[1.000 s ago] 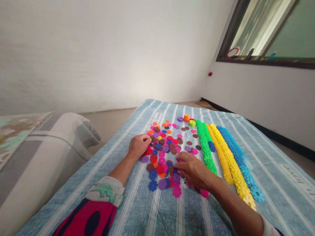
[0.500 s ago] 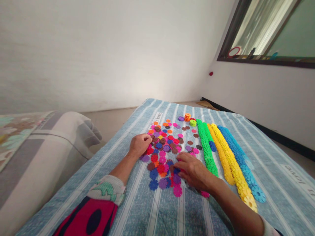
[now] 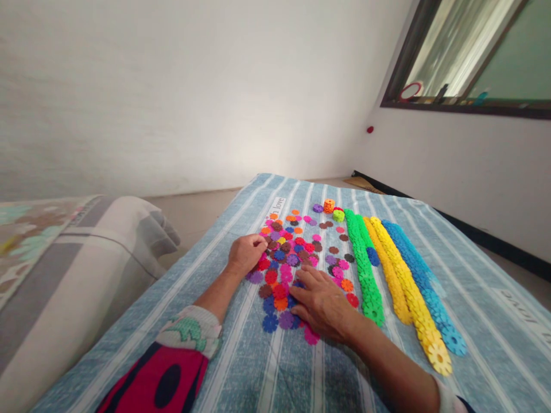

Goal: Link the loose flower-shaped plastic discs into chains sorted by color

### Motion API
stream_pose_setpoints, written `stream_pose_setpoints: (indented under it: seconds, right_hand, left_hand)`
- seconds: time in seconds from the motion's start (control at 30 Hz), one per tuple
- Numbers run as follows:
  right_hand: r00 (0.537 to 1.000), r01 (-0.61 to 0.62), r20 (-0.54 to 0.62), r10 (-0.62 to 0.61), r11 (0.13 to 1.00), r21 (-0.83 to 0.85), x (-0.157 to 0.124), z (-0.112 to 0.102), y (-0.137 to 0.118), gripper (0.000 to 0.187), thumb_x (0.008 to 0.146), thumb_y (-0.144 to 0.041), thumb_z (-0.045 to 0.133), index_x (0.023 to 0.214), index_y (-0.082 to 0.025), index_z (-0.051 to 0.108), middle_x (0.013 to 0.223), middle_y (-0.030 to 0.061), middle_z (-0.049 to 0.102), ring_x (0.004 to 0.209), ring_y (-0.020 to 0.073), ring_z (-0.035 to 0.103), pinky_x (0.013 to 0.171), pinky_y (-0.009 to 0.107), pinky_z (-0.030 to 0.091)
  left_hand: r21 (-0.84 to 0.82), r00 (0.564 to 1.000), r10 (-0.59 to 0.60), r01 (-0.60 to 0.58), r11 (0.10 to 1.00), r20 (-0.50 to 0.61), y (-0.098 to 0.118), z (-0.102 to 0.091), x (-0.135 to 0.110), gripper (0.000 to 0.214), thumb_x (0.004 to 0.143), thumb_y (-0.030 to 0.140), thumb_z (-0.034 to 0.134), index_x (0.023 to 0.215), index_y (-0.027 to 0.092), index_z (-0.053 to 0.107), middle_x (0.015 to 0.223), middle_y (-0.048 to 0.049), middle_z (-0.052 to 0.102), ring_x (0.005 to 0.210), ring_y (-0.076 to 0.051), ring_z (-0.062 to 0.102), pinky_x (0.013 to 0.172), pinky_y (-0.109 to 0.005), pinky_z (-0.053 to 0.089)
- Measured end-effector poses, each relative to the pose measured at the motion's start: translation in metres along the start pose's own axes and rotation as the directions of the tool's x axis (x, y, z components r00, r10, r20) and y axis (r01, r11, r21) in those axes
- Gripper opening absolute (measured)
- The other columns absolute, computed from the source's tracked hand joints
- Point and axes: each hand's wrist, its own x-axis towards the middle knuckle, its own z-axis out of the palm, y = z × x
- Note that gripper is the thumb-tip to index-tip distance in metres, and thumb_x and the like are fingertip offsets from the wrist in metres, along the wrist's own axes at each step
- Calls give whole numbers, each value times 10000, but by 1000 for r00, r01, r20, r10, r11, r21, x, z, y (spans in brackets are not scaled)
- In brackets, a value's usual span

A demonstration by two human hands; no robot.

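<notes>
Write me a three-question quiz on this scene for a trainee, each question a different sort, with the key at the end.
1. Multiple choice: what colour is the long row of discs nearest the right hand?
A) blue
B) green
C) yellow

2. True or false: the left hand is at the left edge of the loose, mixed-colour discs.

3. Fill in the colour: toward the far end of the striped cloth, the small stack between the purple piece and the lime-green piece is ____.

Key: 1. B; 2. True; 3. orange.
</notes>
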Motion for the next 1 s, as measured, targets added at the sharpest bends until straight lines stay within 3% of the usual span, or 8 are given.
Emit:
stream_pose_setpoints:
  seconds: [0.4,0.67,0.83,1.0]
  right_hand:
    - [998,-42,-53,43,999,34,1,4,0,99,892,-282,647,916,-186,639,1049,84,574,1121,256,473,975,403,400]
    - [998,-59,21,59,998,1,12,3,-8,119,866,-277,667,865,-159,653,1031,100,573,1080,275,469,920,408,397]
    - [995,-96,2,97,975,200,18,5,-4,77,792,-176,692,767,-164,620,964,78,564,977,245,492,851,376,407]
    - [988,-118,-54,145,932,342,22,9,3,216,671,-59,730,672,-183,554,884,32,552,924,207,512,804,323,423]
  left_hand:
    - [26,1000,-6,6,1000,8,0,1,0,250,757,311,523,783,195,742,789,-39,753,757,-190,672,681,-252,443]
    - [23,1000,-1,0,1000,8,0,1,1,250,757,307,521,784,198,744,795,-34,756,758,-187,671,694,-245,456]
    - [32,1000,3,-4,999,11,0,0,0,235,755,308,531,778,212,744,781,-20,757,745,-184,670,669,-239,454]
    - [30,1000,7,-7,1000,12,0,0,0,247,757,309,527,782,196,745,786,-34,756,750,-188,672,678,-249,452]
